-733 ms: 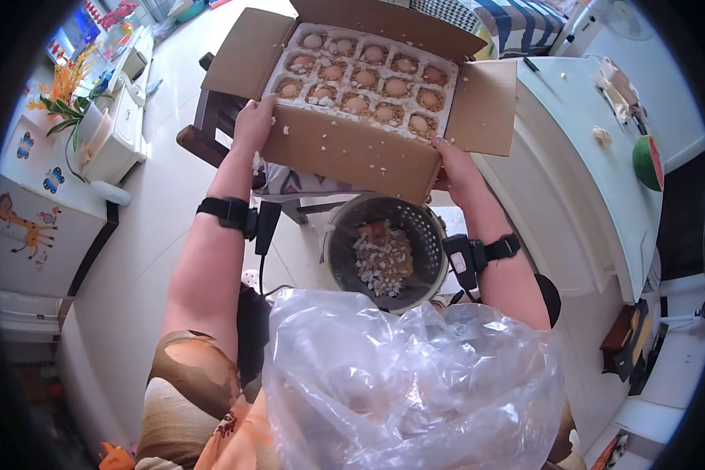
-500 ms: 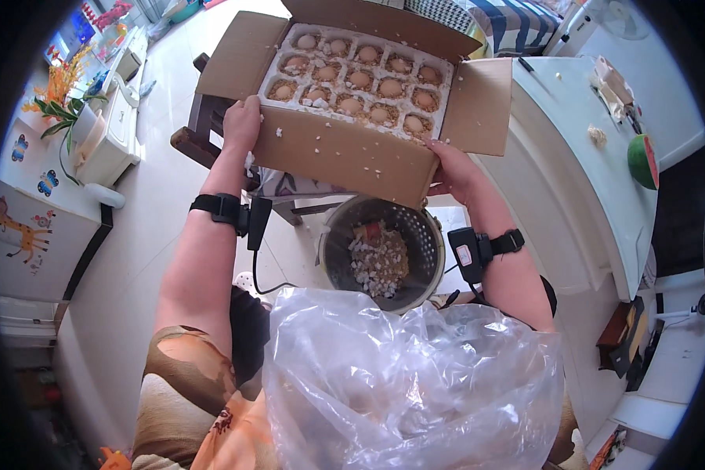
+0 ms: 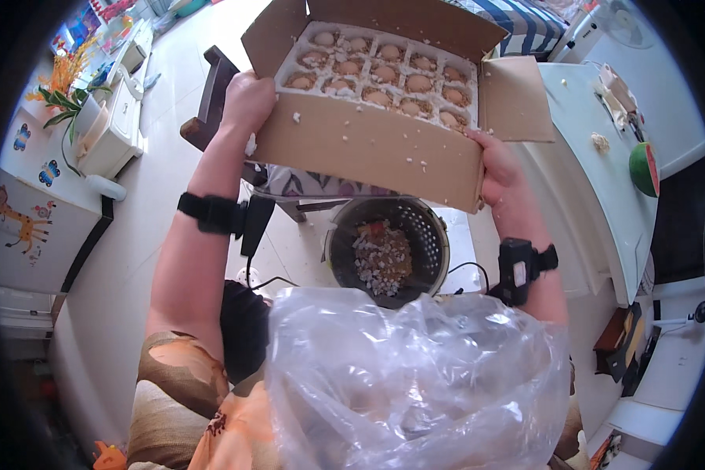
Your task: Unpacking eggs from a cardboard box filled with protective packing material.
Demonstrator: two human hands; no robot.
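Held up in front of me is an open cardboard box with its flaps folded out. Inside sits a white foam tray with several brown eggs in separate cells, bedded in tan crumbly filling. My left hand grips the box at its left end, fingers closed and partly hidden. At the right front corner my right hand holds the box, thumb on top and the other fingers mostly hidden. White foam crumbs stick to the cardboard. Below the box stands a dark bucket with a perforated wall, holding foam bits and tan filling.
Clear plastic sheeting covers my lap. Behind the box is a dark wooden chair with a patterned cushion. To the right, a pale table bears a cut watermelon. A white cabinet stands at left.
Both hands have shifted the box to the right, and its front wall shows more fully. Its left flap no longer spreads out flat. The bucket stays in about the same place.
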